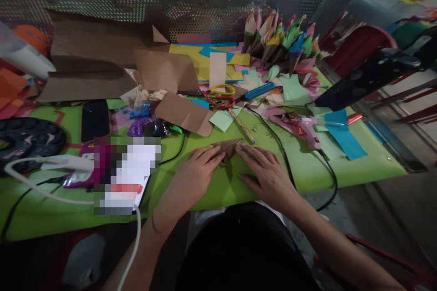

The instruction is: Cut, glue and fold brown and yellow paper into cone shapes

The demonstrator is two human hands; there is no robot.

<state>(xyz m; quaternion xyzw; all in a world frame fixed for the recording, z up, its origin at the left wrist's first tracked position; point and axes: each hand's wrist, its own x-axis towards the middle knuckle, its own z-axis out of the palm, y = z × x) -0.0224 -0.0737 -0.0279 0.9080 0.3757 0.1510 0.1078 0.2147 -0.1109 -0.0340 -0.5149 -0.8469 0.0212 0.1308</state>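
Note:
A small folded piece of brown paper lies on the green table in front of me, shaped like a cone or triangle. From the left, my left hand has its closed fingers pressed on the paper's left end. My right hand presses its fingertips on the right tip, its thumb lower down and apart from the paper. The fingers cover both ends of the piece. Just beyond lie a pencil, a pale green paper square and a brown paper sheet.
A pink glue gun with a black cord lies to the right. Scissors and a blue-handled cutter sit farther back. Several paper cones stand at the back right. At left are a lit phone and its white cable.

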